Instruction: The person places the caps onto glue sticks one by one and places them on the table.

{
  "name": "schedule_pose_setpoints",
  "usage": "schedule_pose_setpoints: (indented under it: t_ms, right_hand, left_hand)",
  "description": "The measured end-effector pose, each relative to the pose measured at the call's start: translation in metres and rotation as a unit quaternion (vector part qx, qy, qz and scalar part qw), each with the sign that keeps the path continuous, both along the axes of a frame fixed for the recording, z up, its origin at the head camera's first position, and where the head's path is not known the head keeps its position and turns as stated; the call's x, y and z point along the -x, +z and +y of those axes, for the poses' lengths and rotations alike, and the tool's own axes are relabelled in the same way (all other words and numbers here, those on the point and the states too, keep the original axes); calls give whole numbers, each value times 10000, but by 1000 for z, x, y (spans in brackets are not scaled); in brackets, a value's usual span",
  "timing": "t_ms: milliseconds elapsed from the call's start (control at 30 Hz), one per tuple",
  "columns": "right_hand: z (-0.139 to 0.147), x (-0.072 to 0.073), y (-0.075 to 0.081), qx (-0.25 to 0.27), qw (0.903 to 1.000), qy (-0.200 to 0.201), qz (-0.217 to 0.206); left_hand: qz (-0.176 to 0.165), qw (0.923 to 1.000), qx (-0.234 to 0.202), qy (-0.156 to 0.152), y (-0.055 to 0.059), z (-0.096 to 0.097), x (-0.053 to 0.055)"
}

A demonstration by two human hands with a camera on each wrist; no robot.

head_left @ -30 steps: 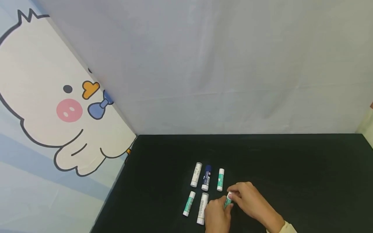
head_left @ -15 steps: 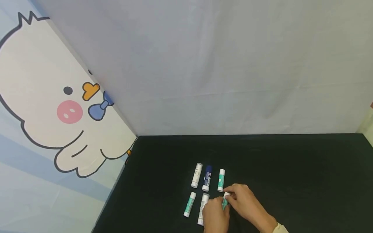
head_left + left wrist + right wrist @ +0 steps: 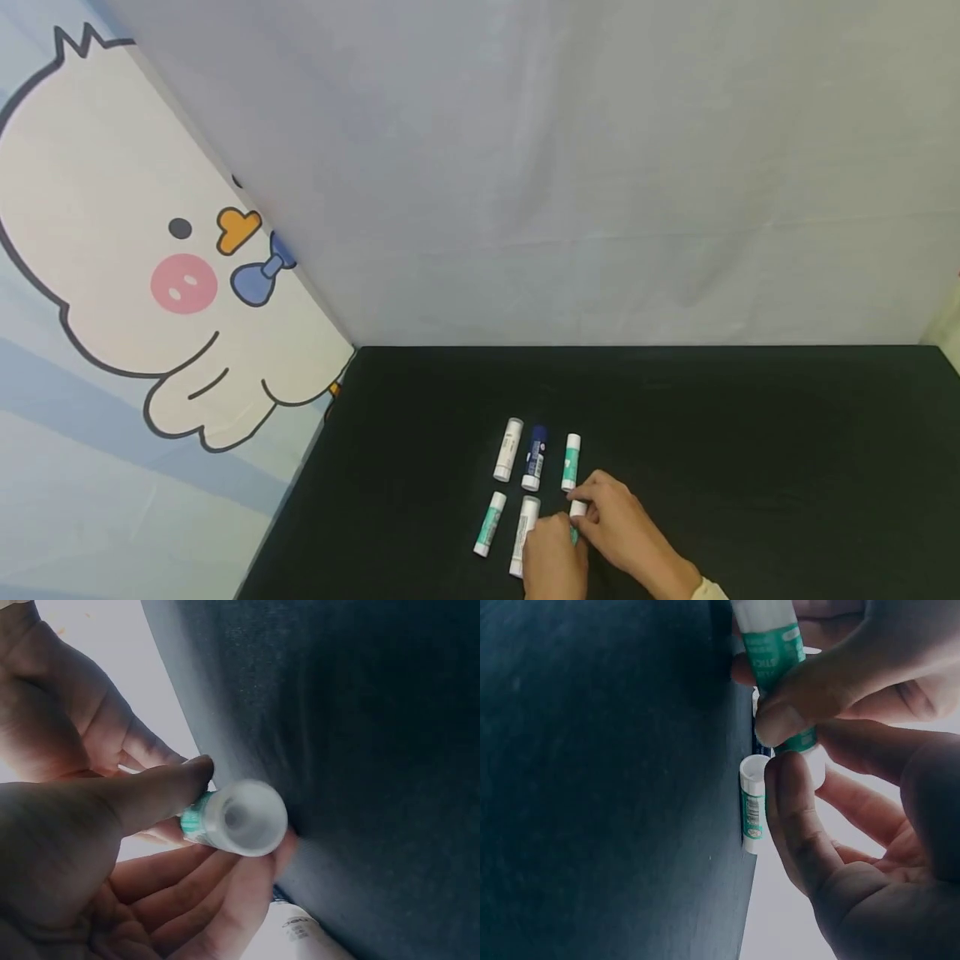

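A green-and-white glue stick (image 3: 578, 508) is held between both hands at the near right of a group of sticks. My left hand (image 3: 555, 557) pinches its body between thumb and fingers, as the right wrist view shows on the green label (image 3: 771, 656). My right hand (image 3: 618, 529) pinches the white cap end with thumb and fingertips. In the left wrist view the hollow white base (image 3: 247, 817) of the stick faces the camera. Just beyond the hands lies another green glue stick (image 3: 571, 462). A white stick (image 3: 523, 537) lies beside my left hand, partly covered by it.
On the black table (image 3: 750, 458) a white stick (image 3: 507, 450) and a navy stick (image 3: 535, 458) lie in the far row. A green glue stick (image 3: 490, 525) lies at the near left. A pale cloth wall (image 3: 600, 167) stands behind, and a cartoon-printed panel (image 3: 97, 250) at left.
Both hands have shifted slightly left with the glue stick, the right hand more. The stick has turned to stand more in line with the others. The lying sticks stay put.
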State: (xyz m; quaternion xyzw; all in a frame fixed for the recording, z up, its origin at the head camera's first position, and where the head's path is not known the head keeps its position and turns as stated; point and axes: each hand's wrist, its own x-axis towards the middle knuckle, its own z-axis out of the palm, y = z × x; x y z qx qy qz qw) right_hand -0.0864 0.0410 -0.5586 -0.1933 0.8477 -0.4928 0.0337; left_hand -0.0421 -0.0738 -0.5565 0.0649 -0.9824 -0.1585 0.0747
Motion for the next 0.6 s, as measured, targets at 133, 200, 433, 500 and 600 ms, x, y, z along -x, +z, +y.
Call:
schedule_pose_setpoints:
  t_ms: [133, 200, 433, 500, 600]
  right_hand:
    - [-1, 0, -1, -41, 9999, -88, -52]
    - [-1, -1, -1, -57, 9999, -110, -50]
    - [-2, -3, -3, -44, 9998, -110, 175]
    - [-3, -3, -3, -69, 9997, -118, 216]
    - [-5, -3, -4, -104, 9995, -93, 271]
  left_hand:
    - [-120, 9999, 43, -63, 10, 3, -2]
    - [-95, 9999, 98, -102, 10, 3, -2]
    - [-224, 9996, 108, -110, 9, 5, -6]
    - [-210, 9997, 80, -33, 9, 6, -6]
    - [-105, 9998, 172, 40, 8, 6, -7]
